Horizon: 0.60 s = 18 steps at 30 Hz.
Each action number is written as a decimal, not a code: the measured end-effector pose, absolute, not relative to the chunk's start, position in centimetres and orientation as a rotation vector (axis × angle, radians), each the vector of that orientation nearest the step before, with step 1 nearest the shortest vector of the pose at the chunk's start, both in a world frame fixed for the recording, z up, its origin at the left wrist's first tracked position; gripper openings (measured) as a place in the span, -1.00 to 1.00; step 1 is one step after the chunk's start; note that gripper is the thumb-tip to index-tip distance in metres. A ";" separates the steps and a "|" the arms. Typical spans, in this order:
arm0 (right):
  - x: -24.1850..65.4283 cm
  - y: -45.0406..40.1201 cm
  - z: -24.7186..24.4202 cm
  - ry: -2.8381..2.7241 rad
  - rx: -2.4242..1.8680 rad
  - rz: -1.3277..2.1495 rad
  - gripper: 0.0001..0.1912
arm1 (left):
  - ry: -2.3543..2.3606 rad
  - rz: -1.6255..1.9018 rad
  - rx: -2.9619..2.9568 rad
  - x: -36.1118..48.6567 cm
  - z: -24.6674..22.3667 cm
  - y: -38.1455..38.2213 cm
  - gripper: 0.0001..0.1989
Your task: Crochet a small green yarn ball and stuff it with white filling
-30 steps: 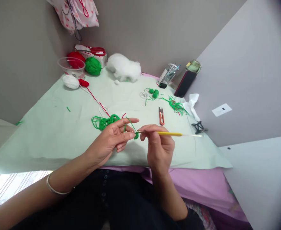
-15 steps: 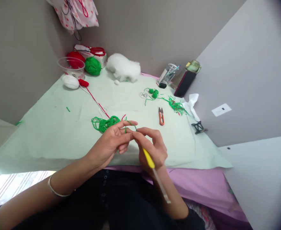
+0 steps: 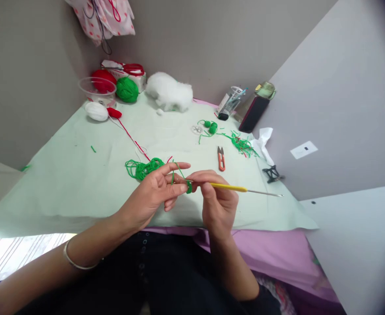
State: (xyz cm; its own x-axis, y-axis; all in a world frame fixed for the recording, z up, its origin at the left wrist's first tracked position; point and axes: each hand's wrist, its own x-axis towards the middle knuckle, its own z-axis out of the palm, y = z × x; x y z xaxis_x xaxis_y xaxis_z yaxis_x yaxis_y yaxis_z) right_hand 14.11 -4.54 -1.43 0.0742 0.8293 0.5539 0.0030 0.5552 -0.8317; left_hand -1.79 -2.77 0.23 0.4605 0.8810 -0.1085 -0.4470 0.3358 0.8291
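A small green crocheted piece [image 3: 189, 187] is pinched between the thumb and fingers of my left hand [image 3: 157, 188], and green yarn runs over its raised index finger. My right hand [image 3: 220, 201] grips a crochet hook [image 3: 228, 187] by its yellow handle. The hook lies nearly level, one metal end pointing right and the other at the green piece. Its tip is too small to make out clearly. Behind my left hand lies a loose heap of green yarn [image 3: 143, 169].
Orange thread snips [image 3: 221, 159] lie beyond my right hand, near green yarn scraps [image 3: 241, 144] and small green balls [image 3: 213, 127]. White stuffing [image 3: 169, 92], a green yarn ball [image 3: 127, 90] and a clear tub [image 3: 97, 89] stand at the back. A phone [image 3: 254, 114] leans at right.
My right hand has moved slightly right and turned, swinging the hook from pointing down toward me to nearly level. The green piece now shows at my left fingertips.
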 end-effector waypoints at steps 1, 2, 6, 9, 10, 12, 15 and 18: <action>14.2 -4.6 -1.4 -1.337 -0.790 0.751 -0.82 | 0.621 0.940 0.825 -1.8 0.3 -2.8 -0.57; 14.2 -4.6 -1.4 -1.304 -0.783 0.787 -0.82 | 0.617 0.934 0.821 -1.9 0.4 -2.7 -0.58; 14.7 -4.9 -1.2 -1.311 -0.774 0.804 -0.78 | 0.608 0.921 0.812 -2.1 0.6 -2.6 -0.66; 14.7 -5.3 -1.4 -1.562 -0.845 0.433 -0.76 | 0.653 0.965 0.844 -2.1 0.5 -2.7 -0.63; 14.6 -5.4 -1.6 -1.666 -0.857 0.262 -0.76 | 0.666 0.984 0.851 -2.1 0.4 -2.8 -0.61; 14.4 -5.6 -2.1 -1.820 -0.874 -0.058 -0.70 | 0.680 1.006 0.830 -2.0 0.2 -3.0 -0.59; 13.9 -5.5 -2.8 -1.841 -0.905 -0.250 -0.60 | 0.652 0.968 0.719 -1.8 -0.2 -3.0 -0.65; 13.8 -5.2 -2.7 -1.660 -0.897 0.011 -0.70 | 0.634 0.914 0.656 -1.8 -0.2 -2.9 -0.70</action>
